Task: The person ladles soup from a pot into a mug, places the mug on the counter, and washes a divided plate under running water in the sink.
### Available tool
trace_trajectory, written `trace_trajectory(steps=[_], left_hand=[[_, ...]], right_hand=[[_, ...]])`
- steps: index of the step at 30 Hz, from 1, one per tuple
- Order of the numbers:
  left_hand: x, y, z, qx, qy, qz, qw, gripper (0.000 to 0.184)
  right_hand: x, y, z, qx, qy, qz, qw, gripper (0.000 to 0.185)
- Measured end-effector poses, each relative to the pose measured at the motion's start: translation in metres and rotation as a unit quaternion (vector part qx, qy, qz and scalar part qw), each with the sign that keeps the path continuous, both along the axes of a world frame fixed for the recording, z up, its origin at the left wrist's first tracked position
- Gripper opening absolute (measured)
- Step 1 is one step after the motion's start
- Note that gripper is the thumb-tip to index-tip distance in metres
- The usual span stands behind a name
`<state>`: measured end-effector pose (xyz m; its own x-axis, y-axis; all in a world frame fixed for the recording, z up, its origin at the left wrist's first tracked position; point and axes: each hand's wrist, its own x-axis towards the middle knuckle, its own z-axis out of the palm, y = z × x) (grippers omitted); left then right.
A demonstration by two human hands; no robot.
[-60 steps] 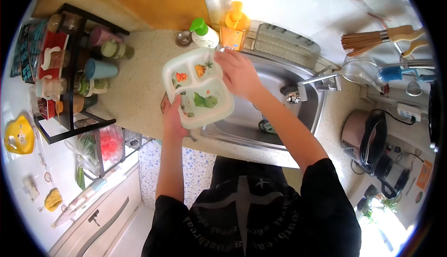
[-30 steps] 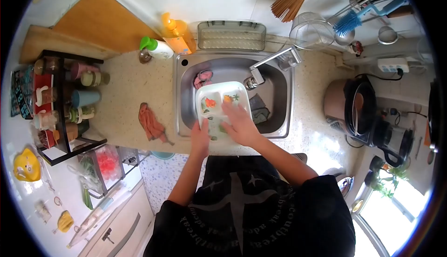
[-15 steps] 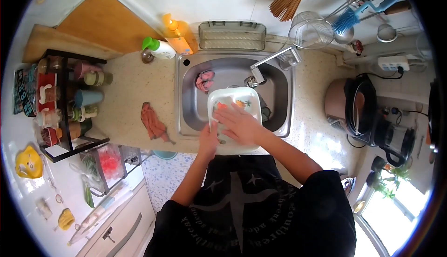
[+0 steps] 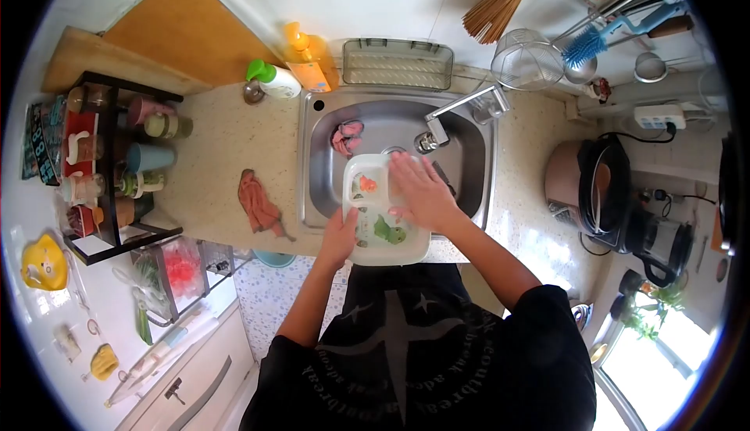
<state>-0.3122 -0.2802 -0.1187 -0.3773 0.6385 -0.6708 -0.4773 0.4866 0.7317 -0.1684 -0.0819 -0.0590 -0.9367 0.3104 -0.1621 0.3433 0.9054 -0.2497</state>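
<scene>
A white divided plate (image 4: 388, 257) with cartoon prints is held over the front of the steel sink (image 4: 306, 157). An orange print shows in its upper left compartment and a green one in the large lower compartment. My left hand (image 4: 338, 239) grips the plate's left rim, thumb on the upper face. Fingers stretched out, my right hand (image 4: 426, 193) lies flat over the upper right compartment and covers most of it. Whether its palm presses on the plate, I cannot tell. A wet pink cloth (image 4: 346, 138) is bunched at the sink's left side.
The faucet (image 4: 461, 107) reaches over the sink from the back right. A reddish rag (image 4: 259, 204) lies on the left counter. Soap bottles (image 4: 273, 78) and a clear drying tray (image 4: 398, 64) stand behind. A spice rack (image 4: 117, 165) is at left, a cooker (image 4: 574, 169) at right.
My right hand has slid from the plate's middle toward its upper right, uncovering the orange and green prints. The plate has shifted slightly left, with my left hand still on its rim.
</scene>
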Motion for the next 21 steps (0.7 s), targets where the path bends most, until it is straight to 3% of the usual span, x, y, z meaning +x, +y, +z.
trace_trajectory(steps=[4,7,10,13,16,18,21], left_hand=[[0.009,0.000,-0.006,0.029,0.111,-0.122,0.986,0.036],[0.008,0.007,0.018,-0.042,0.052,-0.073,0.995,0.036],[-0.005,0.006,0.025,-0.061,0.075,-0.023,0.995,0.034],[-0.012,-0.001,0.010,0.014,0.128,-0.044,0.991,0.033],[-0.001,0.006,0.000,-0.019,0.190,-0.149,0.970,0.033],[0.011,0.007,-0.018,0.047,0.184,-0.121,0.974,0.034],[0.008,0.004,-0.014,0.010,0.160,-0.096,0.982,0.035]], right_hand=[[-0.034,-0.010,-0.002,-0.068,0.085,0.097,0.989,0.091],[-0.048,-0.007,-0.007,-0.068,0.081,0.084,0.991,0.091],[-0.029,0.008,-0.003,-0.050,0.019,0.028,0.998,0.096],[-0.008,0.003,-0.006,-0.006,0.009,-0.013,1.000,0.101],[-0.032,-0.018,-0.016,-0.070,0.074,0.017,0.995,0.101],[-0.057,-0.028,-0.011,-0.102,0.111,0.048,0.987,0.100],[-0.061,-0.022,-0.007,-0.092,0.086,0.012,0.992,0.098]])
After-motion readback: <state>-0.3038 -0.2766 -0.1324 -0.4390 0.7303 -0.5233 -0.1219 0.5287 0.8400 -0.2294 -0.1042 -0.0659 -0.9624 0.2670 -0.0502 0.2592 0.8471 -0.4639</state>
